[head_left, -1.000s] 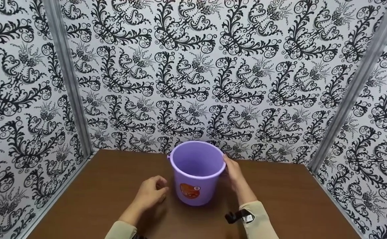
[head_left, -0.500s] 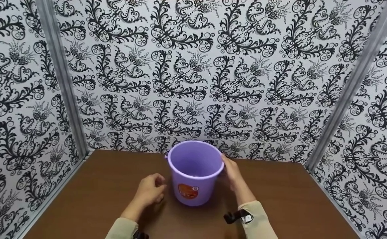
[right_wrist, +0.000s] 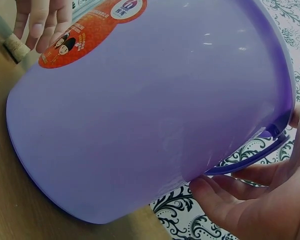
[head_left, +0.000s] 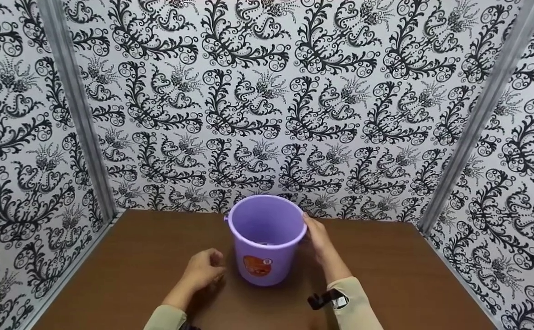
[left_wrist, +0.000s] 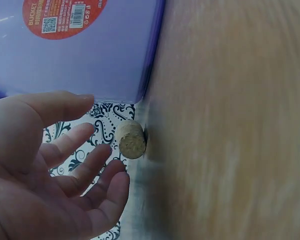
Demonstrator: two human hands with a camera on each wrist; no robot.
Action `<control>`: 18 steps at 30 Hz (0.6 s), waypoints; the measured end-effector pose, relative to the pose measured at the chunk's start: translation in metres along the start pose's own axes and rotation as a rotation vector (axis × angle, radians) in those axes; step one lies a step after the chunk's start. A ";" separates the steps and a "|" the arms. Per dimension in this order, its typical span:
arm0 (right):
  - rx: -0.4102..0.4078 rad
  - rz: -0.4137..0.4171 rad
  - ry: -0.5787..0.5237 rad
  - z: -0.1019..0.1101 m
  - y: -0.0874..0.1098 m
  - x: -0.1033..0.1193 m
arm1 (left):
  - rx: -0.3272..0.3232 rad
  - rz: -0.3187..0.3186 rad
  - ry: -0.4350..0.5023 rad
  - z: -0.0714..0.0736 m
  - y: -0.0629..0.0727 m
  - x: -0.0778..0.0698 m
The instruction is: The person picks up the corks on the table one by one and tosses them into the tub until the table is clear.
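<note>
A purple plastic bucket point(head_left: 264, 256) stands upright on the brown table, an orange-red label point(head_left: 256, 266) on its near side. My right hand point(head_left: 318, 236) holds it by the right side near the rim. In the right wrist view, the bucket's purple handle point(right_wrist: 250, 162) hangs down there between the fingers and the wall. My left hand point(head_left: 202, 271) is left of the bucket, apart from it, with fingers loosely bent. Just beyond those fingertips a cork point(left_wrist: 131, 140) sits on the table, as the left wrist view shows; in the head view the hand hides it.
The brown wooden table point(head_left: 409, 275) meets a wall point(head_left: 267, 114) covered in black-and-white scroll pattern close behind the bucket. Similar panels stand left and right, joined by grey corner strips point(head_left: 81, 119). A small pale mark point(head_left: 263, 244) shows on the bucket's inside bottom.
The head view has shifted slightly, so the scene slides a little left. My left hand has drawn back slightly toward me. My right hand keeps its hold on the bucket.
</note>
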State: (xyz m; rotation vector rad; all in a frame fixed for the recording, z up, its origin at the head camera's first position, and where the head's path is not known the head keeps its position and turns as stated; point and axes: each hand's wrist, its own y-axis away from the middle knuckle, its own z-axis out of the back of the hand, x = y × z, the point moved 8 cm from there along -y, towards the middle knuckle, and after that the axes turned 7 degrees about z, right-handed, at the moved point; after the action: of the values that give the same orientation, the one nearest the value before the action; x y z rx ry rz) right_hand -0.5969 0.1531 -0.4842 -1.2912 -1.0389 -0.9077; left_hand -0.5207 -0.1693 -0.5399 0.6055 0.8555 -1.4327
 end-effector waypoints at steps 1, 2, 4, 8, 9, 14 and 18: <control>-0.003 -0.002 0.001 0.000 0.000 0.000 | 0.006 -0.003 0.001 -0.001 0.000 0.000; -0.004 -0.001 0.000 0.000 0.000 0.000 | 0.010 -0.008 0.006 -0.001 0.000 0.000; -0.005 0.001 -0.001 0.000 0.000 0.001 | 0.019 -0.017 0.006 -0.002 0.001 0.000; -0.003 0.007 -0.012 -0.001 0.000 0.001 | 0.029 -0.037 0.001 -0.003 0.002 -0.001; -0.006 0.007 -0.013 -0.001 0.000 0.001 | 0.034 -0.038 -0.002 -0.004 0.002 -0.001; -0.012 0.003 -0.013 -0.001 0.001 0.001 | 0.061 -0.039 -0.015 -0.008 0.003 0.000; -0.019 -0.005 -0.014 -0.001 0.000 0.002 | 0.074 -0.063 -0.056 -0.010 0.005 -0.004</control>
State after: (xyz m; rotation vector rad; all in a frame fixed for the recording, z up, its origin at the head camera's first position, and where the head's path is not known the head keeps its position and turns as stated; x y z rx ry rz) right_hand -0.5960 0.1526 -0.4826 -1.3129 -1.0476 -0.9151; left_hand -0.5169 -0.1582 -0.5431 0.5961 0.7858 -1.5370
